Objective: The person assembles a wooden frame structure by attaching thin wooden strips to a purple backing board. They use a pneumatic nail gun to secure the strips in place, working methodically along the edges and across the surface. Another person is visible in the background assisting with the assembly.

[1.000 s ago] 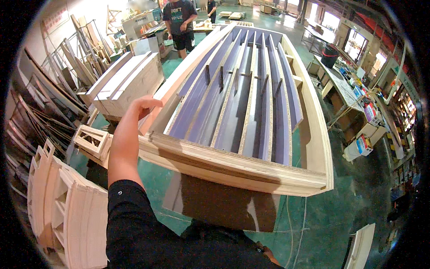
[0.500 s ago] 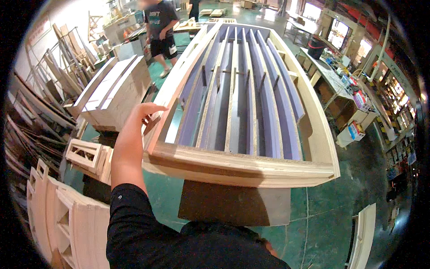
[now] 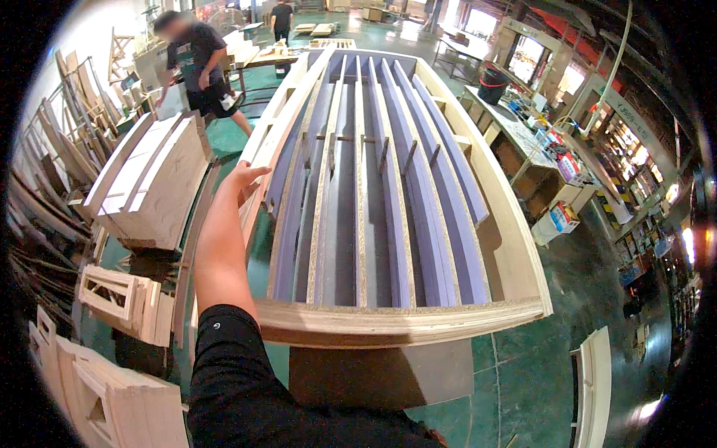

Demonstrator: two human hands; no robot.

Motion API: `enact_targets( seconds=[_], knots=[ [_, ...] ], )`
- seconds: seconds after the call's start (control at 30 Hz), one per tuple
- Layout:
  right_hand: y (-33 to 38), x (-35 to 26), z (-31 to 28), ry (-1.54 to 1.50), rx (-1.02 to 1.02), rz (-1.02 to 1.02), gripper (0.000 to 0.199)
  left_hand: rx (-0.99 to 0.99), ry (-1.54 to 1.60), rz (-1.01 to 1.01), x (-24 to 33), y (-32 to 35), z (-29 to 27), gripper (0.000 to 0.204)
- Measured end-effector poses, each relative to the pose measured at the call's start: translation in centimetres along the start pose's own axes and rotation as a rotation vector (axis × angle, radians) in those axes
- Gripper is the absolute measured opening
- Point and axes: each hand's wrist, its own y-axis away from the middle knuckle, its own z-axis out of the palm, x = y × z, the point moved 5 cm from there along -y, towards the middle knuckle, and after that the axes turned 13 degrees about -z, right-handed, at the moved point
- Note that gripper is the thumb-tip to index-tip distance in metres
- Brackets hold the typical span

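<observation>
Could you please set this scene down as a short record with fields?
Left hand: gripping the left rail of the frame
Right hand: not visible
Frame material: pale wood
Inside frame: purple-sided slats, running lengthwise
Left: stacked wood
Right: bench bearing a black bucket
People: co-worker at upper left, another farther back

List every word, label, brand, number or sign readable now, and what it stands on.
I won't copy printed text; this is where it shows:
Black left sleeve: small white mark.
Pale beam at right: dark characters, partly blurred.
Red, white and blue box: print too small to read.
Co-worker's dark shirt: any print too blurred.
</observation>
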Motion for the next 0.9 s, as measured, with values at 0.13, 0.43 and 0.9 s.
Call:
enact_targets(
  seconds=[0.13,0.43,0.9],
  knots=[
    [1.0,-0.8,0.2,-0.014,0.006,0.02,0.054,-0.045,0.021,-0.007,0.3,-2.0,-0.3,0.118],
    [2.1,-0.4,0.9,-0.008,-0.003,-0.017,0.054,-0.123,0.095,0.111,2.6,0.2,-3.7,0.103],
    [-1.1,-5.2,-1.5,0.069,-0.043,-0.125,0.054,-0.118,0.123,0.073,-1.9,6.7,-7.4,0.094]
  ],
)
